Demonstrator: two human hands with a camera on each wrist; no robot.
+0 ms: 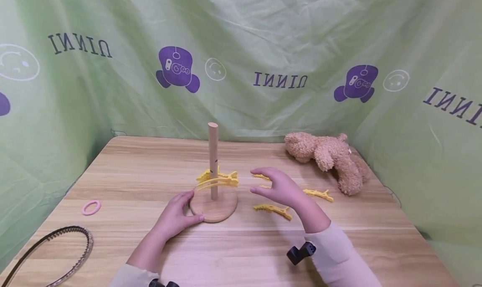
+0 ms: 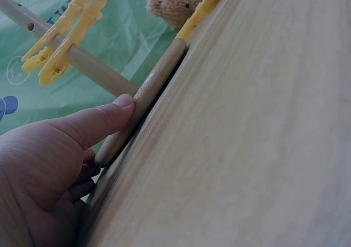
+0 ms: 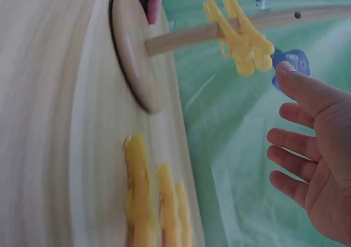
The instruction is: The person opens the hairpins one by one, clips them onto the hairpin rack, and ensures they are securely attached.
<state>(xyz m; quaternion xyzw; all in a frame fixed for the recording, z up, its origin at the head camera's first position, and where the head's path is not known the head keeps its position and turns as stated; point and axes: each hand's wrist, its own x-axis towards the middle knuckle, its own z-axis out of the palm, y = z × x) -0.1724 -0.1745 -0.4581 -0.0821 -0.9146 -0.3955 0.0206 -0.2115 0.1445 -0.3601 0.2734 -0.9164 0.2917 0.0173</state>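
A round-based wooden stand (image 1: 214, 209) rises from the tabletop with its post upright. My left hand (image 1: 177, 216) grips the left rim of its base; the left wrist view shows the thumb (image 2: 120, 107) on the rim. Two yellow hair clips (image 3: 239, 36) are clamped onto the post, one above the other. Just right of them, my right hand (image 1: 280, 188) hovers with fingers spread and nothing in its grasp. Several more yellow hair clips lie on the table by that hand, among them a near one (image 1: 273, 210) and one (image 1: 318, 194) beyond the wrist.
A brown teddy bear (image 1: 327, 155) lies at the table's back right. On the left are a pink ring (image 1: 91, 207) and a dark toothed headband (image 1: 88, 241). Green printed cloth (image 1: 244, 36) hangs behind the table (image 1: 211, 257) and at both sides.
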